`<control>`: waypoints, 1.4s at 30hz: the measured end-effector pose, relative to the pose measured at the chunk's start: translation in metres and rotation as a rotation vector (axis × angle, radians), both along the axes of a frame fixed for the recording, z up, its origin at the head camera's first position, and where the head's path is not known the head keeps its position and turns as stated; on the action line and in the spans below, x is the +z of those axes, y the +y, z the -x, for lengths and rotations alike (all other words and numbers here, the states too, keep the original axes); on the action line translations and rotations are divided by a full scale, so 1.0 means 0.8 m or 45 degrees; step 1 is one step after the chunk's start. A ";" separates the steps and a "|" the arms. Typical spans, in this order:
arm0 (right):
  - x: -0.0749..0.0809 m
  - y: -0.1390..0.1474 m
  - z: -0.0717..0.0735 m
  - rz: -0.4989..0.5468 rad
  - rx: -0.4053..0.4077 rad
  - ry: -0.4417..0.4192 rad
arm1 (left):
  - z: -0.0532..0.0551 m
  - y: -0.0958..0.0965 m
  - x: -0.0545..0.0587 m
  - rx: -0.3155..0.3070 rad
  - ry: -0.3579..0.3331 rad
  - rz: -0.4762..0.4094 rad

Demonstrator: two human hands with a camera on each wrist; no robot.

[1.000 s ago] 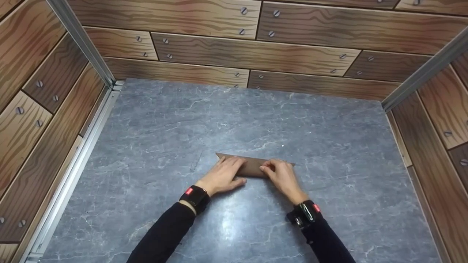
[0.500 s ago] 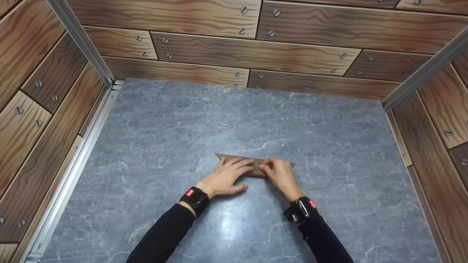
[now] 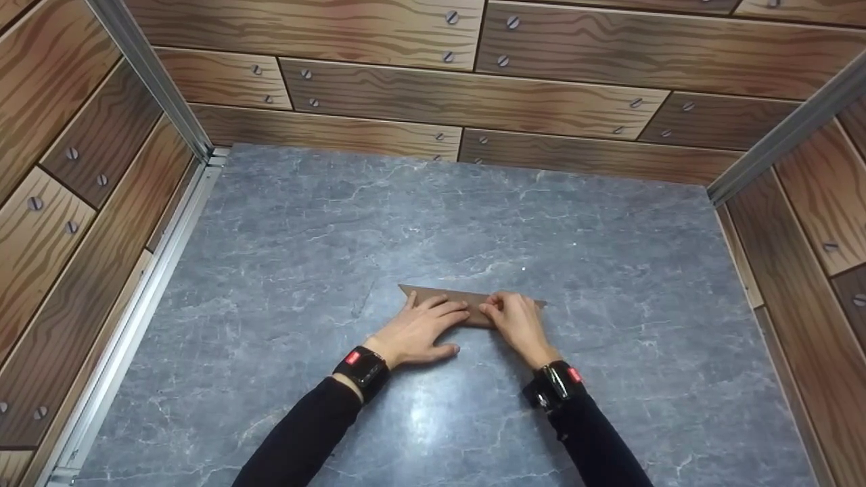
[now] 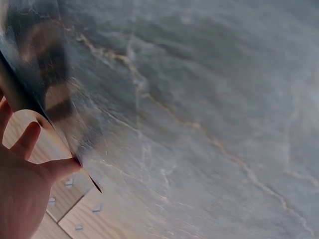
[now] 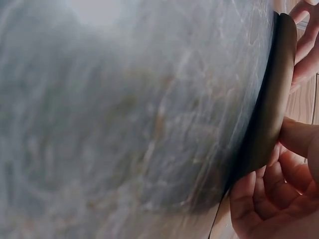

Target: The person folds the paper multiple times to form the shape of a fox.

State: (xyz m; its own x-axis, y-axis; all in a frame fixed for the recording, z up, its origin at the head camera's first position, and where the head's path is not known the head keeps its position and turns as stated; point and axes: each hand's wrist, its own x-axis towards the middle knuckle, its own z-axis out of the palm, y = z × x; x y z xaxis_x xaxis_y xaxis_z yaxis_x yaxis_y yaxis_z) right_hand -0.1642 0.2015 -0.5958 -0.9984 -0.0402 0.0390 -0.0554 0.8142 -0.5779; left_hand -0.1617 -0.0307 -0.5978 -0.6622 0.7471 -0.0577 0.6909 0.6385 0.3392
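Note:
A brown folded sheet of paper point(image 3: 477, 320) lies on the grey marbled tabletop, a long narrow strip with pointed ends. My left hand point(image 3: 423, 331) rests on its left part with fingers spread, the thumb off its near edge on the table. In the left wrist view, the same hand point(image 4: 22, 184) shows spread fingers along the sheet, one at its pointed end. On the right part, my right hand point(image 3: 521, 328) pinches the paper between thumb and curled fingers. The right wrist view shows the rounded fold point(image 5: 271, 109) with the right thumb against it.
Wood-patterned panels enclose the tabletop point(image 3: 379, 223): a back wall point(image 3: 406, 84), a left wall point(image 3: 115, 169) and a right wall point(image 3: 798, 223). Metal rails run along the corners. A black band point(image 3: 362, 372) circles the left wrist, another the right.
My left hand's fingers have spread and shifted rightward along the paper, nearer the right hand. The right wrist has moved slightly left, while its fingers keep nearly the same place. The paper stays put.

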 end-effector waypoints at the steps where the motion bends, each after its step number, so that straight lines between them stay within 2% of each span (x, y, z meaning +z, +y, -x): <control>1: 0.000 0.000 0.000 -0.003 -0.002 0.000 | 0.000 0.000 0.000 0.001 -0.001 0.005; 24: -0.002 -0.003 0.005 -0.057 0.005 0.011 | -0.004 0.007 0.004 0.005 0.031 0.109; 42: -0.004 -0.004 0.004 -0.060 -0.007 -0.008 | -0.006 0.013 -0.005 0.011 0.091 0.148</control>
State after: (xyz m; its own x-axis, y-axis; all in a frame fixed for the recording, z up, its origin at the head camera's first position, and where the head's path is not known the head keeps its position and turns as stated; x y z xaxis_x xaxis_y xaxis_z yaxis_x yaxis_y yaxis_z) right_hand -0.1673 0.1979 -0.5993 -0.9989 -0.0366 0.0309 -0.0475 0.8410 -0.5390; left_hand -0.1565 -0.0205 -0.6022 -0.6739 0.7326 -0.0956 0.7051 0.6764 0.2129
